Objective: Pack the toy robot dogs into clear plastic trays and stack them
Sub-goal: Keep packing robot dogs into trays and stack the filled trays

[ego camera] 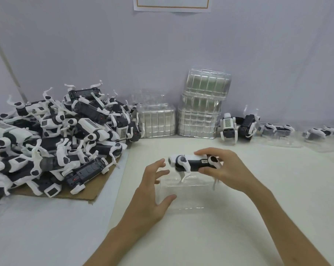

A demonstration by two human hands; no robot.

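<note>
One-handed, with the right hand, grips a toy robot dog by its rear half: fingers curled over the white back, thumb pressed against the black body. Holds it level, head pointing left, legs hanging over a clear plastic tray on the white table; cannot tell whether the feet touch. Hovers the left hand just beside the dog's head, fingers spread and relaxed, grasping nothing, thumb at the tray's left edge. Faces a pile of loose dogs on cardboard at left, stacks of empty trays against the wall, two standing dogs beside them, filled trays further right.
</note>
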